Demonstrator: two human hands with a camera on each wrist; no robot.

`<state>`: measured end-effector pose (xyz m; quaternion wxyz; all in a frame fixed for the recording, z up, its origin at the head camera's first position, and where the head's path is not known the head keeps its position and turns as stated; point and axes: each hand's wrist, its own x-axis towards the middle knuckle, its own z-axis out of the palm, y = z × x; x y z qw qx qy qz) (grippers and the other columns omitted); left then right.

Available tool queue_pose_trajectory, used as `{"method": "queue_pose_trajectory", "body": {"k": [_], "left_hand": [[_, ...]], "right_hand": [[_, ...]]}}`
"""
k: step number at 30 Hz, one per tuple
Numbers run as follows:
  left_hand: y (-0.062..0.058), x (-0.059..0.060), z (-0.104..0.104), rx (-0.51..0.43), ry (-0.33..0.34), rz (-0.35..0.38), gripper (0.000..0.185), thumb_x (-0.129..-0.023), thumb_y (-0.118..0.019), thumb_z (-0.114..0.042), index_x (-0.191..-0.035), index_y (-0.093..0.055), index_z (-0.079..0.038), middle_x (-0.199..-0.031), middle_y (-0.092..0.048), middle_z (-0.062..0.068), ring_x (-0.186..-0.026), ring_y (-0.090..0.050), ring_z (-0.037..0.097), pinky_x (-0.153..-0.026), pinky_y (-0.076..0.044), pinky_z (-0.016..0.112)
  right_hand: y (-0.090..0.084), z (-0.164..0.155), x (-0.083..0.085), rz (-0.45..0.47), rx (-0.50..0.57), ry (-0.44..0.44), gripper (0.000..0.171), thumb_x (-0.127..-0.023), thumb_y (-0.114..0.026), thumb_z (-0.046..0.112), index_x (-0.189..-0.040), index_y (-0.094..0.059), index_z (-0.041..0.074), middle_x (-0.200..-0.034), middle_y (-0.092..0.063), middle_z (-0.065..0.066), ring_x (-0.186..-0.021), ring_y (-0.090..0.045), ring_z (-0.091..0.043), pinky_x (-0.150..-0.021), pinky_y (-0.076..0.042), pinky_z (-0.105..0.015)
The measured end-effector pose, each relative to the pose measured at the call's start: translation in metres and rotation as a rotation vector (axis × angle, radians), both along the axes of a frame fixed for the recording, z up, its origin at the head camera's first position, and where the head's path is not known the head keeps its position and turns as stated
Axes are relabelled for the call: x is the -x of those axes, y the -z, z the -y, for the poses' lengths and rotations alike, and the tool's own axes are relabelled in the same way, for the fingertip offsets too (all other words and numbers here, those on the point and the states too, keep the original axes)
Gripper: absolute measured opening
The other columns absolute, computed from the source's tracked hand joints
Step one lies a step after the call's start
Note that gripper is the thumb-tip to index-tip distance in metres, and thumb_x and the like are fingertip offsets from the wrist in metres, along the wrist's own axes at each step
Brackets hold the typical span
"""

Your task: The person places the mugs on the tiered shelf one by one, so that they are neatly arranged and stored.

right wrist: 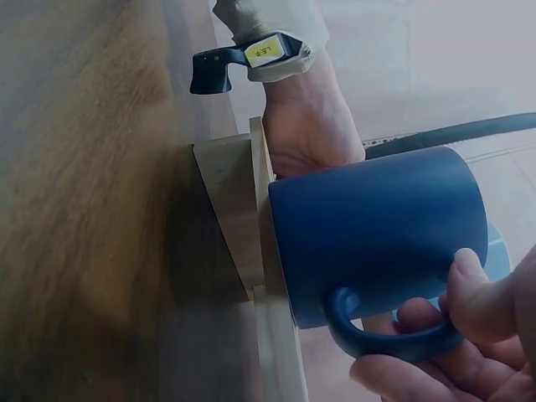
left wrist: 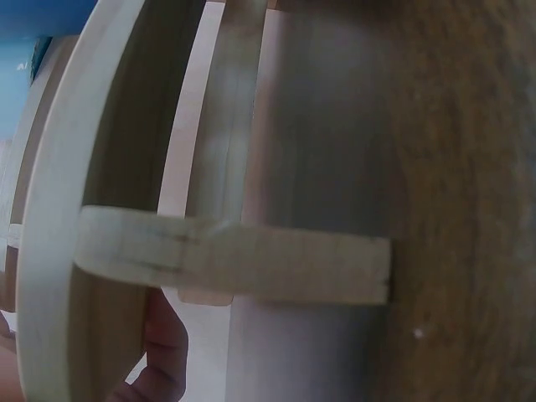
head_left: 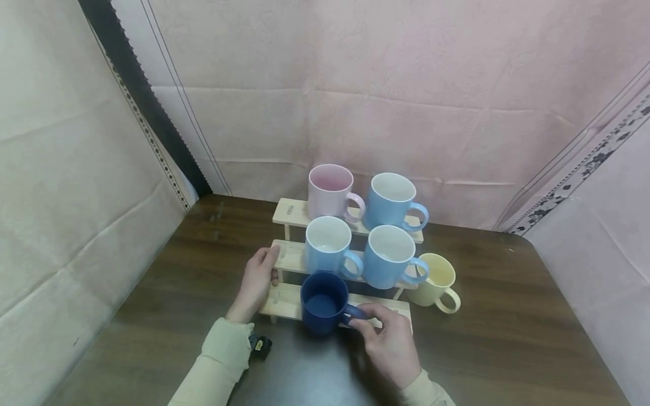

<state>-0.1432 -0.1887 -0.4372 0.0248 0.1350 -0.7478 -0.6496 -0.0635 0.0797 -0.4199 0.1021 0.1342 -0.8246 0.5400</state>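
Note:
A dark blue mug (head_left: 317,318) stands upright at the lowest step of a three-step wooden rack (head_left: 281,301). My right hand (head_left: 393,341) pinches its handle (right wrist: 402,343) from the right, thumb near the rim in the right wrist view. At the rack's left end, my left hand (head_left: 256,282) grips the middle board, thumb on top. Its fingers (left wrist: 166,343) show under a board in the left wrist view. Just behind the dark blue mug, two light blue mugs (head_left: 325,254) sit on the middle step.
The top step holds a pink mug (head_left: 325,203) and another light blue mug (head_left: 381,211). A pale yellow mug (head_left: 426,293) stands on the brown wooden table (head_left: 508,327), close to the rack's right end. Pale cloth (head_left: 396,129) hangs behind and along both sides.

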Motion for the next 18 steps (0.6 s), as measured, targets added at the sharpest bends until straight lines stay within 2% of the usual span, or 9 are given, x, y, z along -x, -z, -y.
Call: {"method": "queue_pose_trajectory", "body": {"k": [7,13,18], "left_hand": [[-0.001,-0.001,0.000,0.008,-0.002,0.006,0.051,-0.099,-0.043,-0.056,-0.113,-0.055,-0.009,-0.081,-0.050,0.008,-0.066,-0.049,0.023,-0.061,-0.042,0.030],[-0.001,-0.001,0.000,0.003,-0.001,0.001,0.051,-0.099,-0.043,-0.056,-0.112,-0.055,-0.009,-0.081,-0.050,0.008,-0.066,-0.050,0.024,-0.061,-0.042,0.030],[0.000,-0.001,0.000,-0.001,-0.002,-0.013,0.048,-0.100,-0.043,-0.053,-0.112,-0.055,-0.008,-0.079,-0.050,0.008,-0.064,-0.049,0.024,-0.059,-0.042,0.030]], "right_hand": [[-0.002,0.002,-0.002,0.033,0.036,-0.017,0.020,-0.075,-0.081,-0.002,-0.087,-0.072,0.012,-0.088,-0.070,0.002,-0.073,-0.067,-0.010,-0.057,-0.054,-0.024],[-0.005,0.003,-0.004,0.125,0.074,-0.026,0.023,-0.077,-0.080,0.000,-0.088,-0.072,0.018,-0.088,-0.069,0.005,-0.072,-0.069,-0.015,-0.059,-0.055,-0.025],[-0.011,0.001,-0.004,0.158,0.025,-0.061,0.024,-0.082,-0.078,0.005,-0.100,-0.069,0.017,-0.098,-0.068,0.001,-0.085,-0.069,-0.017,-0.067,-0.056,-0.027]]}}
